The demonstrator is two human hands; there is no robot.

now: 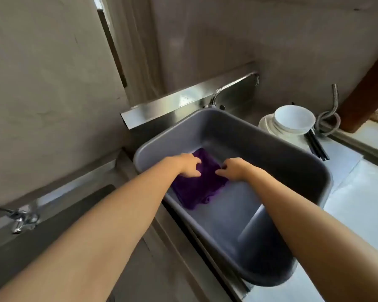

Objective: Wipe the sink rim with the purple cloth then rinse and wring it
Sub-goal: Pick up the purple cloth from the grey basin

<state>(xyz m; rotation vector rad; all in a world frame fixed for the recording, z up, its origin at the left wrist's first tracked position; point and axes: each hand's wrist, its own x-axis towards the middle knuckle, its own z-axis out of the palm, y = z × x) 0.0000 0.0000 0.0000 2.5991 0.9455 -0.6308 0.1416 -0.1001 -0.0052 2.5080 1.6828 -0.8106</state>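
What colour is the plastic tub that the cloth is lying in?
The rectangular plastic tub is plain bluish grey, seen in the head view.

Daylight coming in from right of grip, counter there washed pale, nearly blown out. Glare streak on steel backsplash beyond grip. Basin inner wall shaded, purple cloth dark where left hand and right hand pinch it. Left of grip dim, tap there smeared, blurred. Wide lens bends edges; forearms balloon toward bottom. Whole view soft.
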